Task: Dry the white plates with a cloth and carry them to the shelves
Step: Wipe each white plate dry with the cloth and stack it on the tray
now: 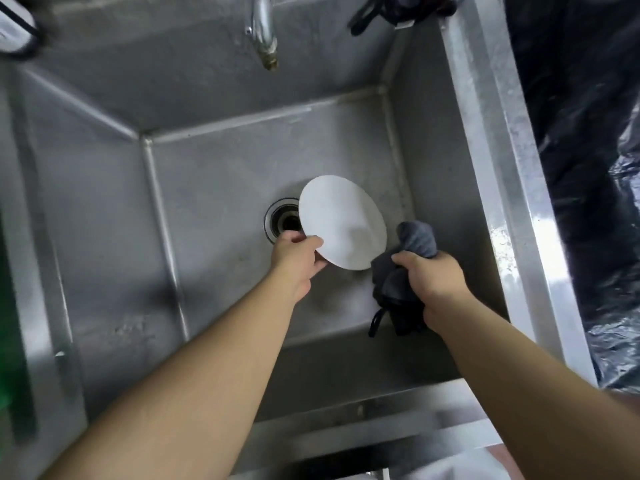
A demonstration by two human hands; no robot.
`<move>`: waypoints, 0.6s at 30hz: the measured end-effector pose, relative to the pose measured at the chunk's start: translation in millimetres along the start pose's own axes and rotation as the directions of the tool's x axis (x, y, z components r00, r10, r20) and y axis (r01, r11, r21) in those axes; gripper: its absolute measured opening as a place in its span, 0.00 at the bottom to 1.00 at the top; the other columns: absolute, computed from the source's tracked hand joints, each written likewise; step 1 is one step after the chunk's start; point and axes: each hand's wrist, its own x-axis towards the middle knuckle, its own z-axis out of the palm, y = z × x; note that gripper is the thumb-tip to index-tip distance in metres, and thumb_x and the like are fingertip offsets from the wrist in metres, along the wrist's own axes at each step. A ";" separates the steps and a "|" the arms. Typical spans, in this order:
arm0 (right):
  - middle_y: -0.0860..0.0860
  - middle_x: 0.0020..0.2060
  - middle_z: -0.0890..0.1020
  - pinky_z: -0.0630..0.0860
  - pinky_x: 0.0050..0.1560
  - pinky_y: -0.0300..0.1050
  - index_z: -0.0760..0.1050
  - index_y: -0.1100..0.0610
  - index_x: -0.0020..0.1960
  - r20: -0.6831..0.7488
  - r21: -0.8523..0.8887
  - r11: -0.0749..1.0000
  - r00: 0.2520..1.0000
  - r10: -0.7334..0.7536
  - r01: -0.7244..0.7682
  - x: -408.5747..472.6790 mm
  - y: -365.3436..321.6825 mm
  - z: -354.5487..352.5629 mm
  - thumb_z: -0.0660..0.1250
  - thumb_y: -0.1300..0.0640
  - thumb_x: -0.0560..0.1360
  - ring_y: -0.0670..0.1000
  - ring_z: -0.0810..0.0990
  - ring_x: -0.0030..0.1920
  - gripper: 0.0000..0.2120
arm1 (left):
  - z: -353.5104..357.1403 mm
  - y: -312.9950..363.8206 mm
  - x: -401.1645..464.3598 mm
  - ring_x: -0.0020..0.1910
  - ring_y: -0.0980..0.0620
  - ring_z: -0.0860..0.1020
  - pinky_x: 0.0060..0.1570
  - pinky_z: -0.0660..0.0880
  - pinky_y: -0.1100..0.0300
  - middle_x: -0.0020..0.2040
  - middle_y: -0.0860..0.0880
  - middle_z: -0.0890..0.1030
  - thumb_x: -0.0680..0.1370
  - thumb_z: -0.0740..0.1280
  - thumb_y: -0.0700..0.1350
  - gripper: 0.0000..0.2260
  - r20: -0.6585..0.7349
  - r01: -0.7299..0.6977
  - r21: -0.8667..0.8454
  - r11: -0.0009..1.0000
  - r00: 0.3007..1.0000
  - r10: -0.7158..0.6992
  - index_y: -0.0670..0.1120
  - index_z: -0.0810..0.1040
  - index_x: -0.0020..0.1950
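A deep stainless steel sink [214,181] fills most of the view, its basin bare apart from the round drain [282,220] near the middle of the floor. A metal tap [265,32] hangs over the far wall, and dark tangled items [398,10] lie on the rim at the far right corner. Black plastic sheeting [585,150] runs along the outside of the right rim, and something green [12,323] — too blurred to identify — sits at the left edge. Over the basin, the left hand [298,258] pinches the near edge of a white plate [343,221], thumb on top, holding it tilted so it covers part of the drain. Just beside the plate, the right hand [431,277] is curled tightly round a bunched dark grey cloth [401,275] — the cloth's upper fold stands near the plate's right edge, whether touching I cannot tell.
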 end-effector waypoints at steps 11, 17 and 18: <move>0.57 0.48 0.85 0.85 0.43 0.54 0.77 0.49 0.51 0.143 0.085 0.992 0.985 -0.101 0.089 -114.5 -44.4 -12.7 0.72 0.59 0.76 0.59 0.86 0.46 0.07 | -88.0 42.7 -128.9 0.49 0.45 0.85 0.44 0.85 0.51 0.55 0.42 0.86 0.81 0.65 0.32 0.10 0.126 -0.015 -0.034 0.999 0.992 0.020 0.41 0.80 0.59; 0.56 0.40 0.88 0.85 0.40 0.55 0.86 0.47 0.46 0.240 0.204 0.970 0.954 -0.179 0.130 -183.6 -74.5 -28.8 0.70 0.56 0.75 0.57 0.88 0.38 0.07 | -114.3 66.7 -199.5 0.50 0.42 0.86 0.44 0.85 0.47 0.58 0.38 0.85 0.81 0.65 0.31 0.11 0.190 -0.079 -0.105 0.991 0.977 0.098 0.38 0.77 0.62; 0.55 0.40 0.88 0.85 0.38 0.52 0.86 0.46 0.45 0.249 0.218 0.963 0.946 -0.209 0.156 -193.7 -80.5 -30.7 0.69 0.55 0.75 0.56 0.88 0.36 0.08 | -116.7 70.4 -209.9 0.49 0.42 0.86 0.45 0.85 0.46 0.59 0.38 0.84 0.81 0.65 0.31 0.11 0.200 -0.098 -0.112 0.989 0.972 0.120 0.38 0.77 0.62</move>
